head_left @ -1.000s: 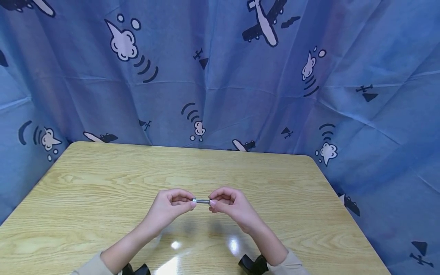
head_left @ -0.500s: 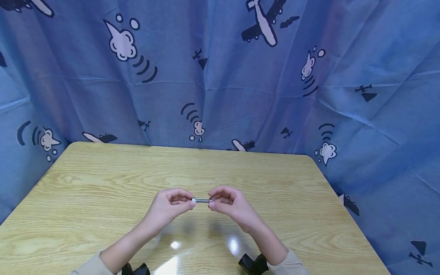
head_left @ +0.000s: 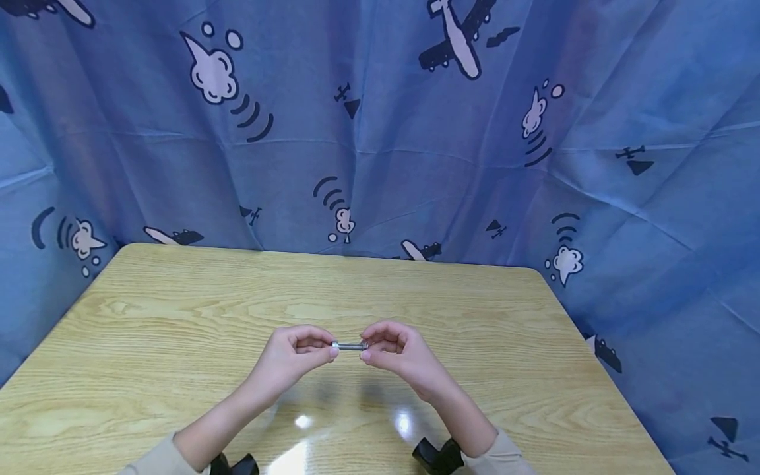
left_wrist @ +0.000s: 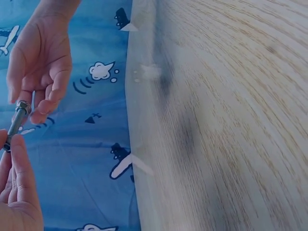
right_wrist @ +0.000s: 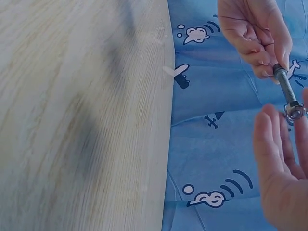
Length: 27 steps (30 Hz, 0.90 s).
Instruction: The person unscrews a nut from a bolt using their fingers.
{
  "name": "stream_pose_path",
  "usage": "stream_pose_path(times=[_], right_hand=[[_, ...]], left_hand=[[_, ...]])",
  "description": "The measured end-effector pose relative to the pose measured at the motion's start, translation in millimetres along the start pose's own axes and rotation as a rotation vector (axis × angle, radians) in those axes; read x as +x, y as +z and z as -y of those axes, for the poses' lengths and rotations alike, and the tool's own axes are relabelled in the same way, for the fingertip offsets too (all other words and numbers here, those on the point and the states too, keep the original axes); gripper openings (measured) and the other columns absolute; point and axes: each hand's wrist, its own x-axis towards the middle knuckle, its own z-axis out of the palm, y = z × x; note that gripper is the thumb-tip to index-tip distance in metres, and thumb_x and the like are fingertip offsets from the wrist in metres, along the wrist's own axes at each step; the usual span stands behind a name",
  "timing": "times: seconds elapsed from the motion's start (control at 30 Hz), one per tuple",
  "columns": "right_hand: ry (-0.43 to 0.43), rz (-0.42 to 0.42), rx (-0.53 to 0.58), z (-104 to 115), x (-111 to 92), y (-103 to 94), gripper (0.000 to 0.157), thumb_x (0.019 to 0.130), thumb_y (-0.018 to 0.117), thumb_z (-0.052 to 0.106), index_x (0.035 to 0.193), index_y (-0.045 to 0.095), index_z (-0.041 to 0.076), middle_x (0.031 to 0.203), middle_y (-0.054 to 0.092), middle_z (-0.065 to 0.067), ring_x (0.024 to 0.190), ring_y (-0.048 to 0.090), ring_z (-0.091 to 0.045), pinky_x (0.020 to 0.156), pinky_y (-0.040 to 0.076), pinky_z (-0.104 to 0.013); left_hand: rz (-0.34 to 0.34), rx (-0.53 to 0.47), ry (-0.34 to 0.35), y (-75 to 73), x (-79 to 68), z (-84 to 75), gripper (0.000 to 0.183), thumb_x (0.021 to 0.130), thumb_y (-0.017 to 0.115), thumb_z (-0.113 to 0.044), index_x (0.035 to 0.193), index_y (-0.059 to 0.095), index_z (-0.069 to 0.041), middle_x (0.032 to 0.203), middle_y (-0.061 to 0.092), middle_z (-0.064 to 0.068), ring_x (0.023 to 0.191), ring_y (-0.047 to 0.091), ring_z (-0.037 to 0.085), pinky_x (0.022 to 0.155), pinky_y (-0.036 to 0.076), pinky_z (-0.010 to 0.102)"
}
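A silver metal bolt (head_left: 350,346) is held level above the table between both hands. My left hand (head_left: 299,349) pinches its head end between thumb and fingertips. A nut (right_wrist: 294,111) sits on the opposite end of the bolt's threaded shank (right_wrist: 287,89). Around that nut curl the thumb and fingers of my right hand (head_left: 394,346), and part of the nut shows between them. In the left wrist view the nut (left_wrist: 22,106) is close to the right hand's fingertips; exact contact is hard to make out. The left fingers mostly hide the bolt head.
Beneath the hands lies a light wood-grain table (head_left: 237,290) with bright reflections near its front. A blue curtain (head_left: 380,132) printed with planes and clouds hangs behind and along the sides. Black devices (head_left: 438,455) are on both wrists.
The right thumb and fingers have shifted slightly at the nut, which shows a little more between them now. My left hand keeps its hold on the bolt and stays in place.
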Motion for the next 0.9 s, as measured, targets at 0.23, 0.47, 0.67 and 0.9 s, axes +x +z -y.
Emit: stream_pose_path(times=[0.23, 0.47, 0.67, 0.9], right_hand=[[0.021, -0.008, 0.010, -0.2, 0.8, 1.1, 0.031, 0.089, 0.062, 0.010, 0.106, 0.053, -0.014, 0.086, 0.064, -0.006, 0.075, 0.065, -0.012, 0.073, 0.055, -0.032], [0.028, -0.028, 0.001, -0.7, 0.4, -0.3, 0.034, 0.087, 0.065, 0.009, 0.112, 0.053, -0.010, 0.097, 0.061, -0.006, 0.086, 0.063, -0.016, 0.078, 0.053, -0.030], [0.061, -0.011, 0.014, -0.6, 2.0, -0.5, 0.029, 0.090, 0.061, 0.011, 0.105, 0.054, -0.013, 0.083, 0.064, -0.004, 0.075, 0.066, -0.013, 0.074, 0.055, -0.033], [0.062, -0.011, 0.029, 1.7, 2.3, -0.9, 0.031, 0.089, 0.063, 0.012, 0.109, 0.053, -0.010, 0.088, 0.063, -0.005, 0.077, 0.065, -0.013, 0.075, 0.054, -0.031]], left_hand=[[-0.001, 0.005, -0.006, 0.8, 0.2, 0.4, 0.027, 0.081, 0.073, -0.015, 0.098, 0.066, 0.004, 0.088, 0.069, 0.012, 0.081, 0.067, 0.025, 0.074, 0.054, 0.038], [0.003, -0.007, -0.005, 1.4, 0.0, 0.8, 0.027, 0.081, 0.073, -0.013, 0.098, 0.065, 0.006, 0.088, 0.069, 0.013, 0.083, 0.067, 0.031, 0.074, 0.055, 0.036], [-0.004, 0.000, -0.005, 1.9, 0.4, 0.9, 0.027, 0.080, 0.073, -0.014, 0.098, 0.066, 0.005, 0.088, 0.069, 0.012, 0.082, 0.067, 0.029, 0.073, 0.055, 0.034], [-0.005, 0.010, 0.004, 0.8, 0.7, 1.3, 0.028, 0.081, 0.073, -0.014, 0.099, 0.066, 0.005, 0.088, 0.069, 0.012, 0.080, 0.067, 0.022, 0.073, 0.055, 0.031]])
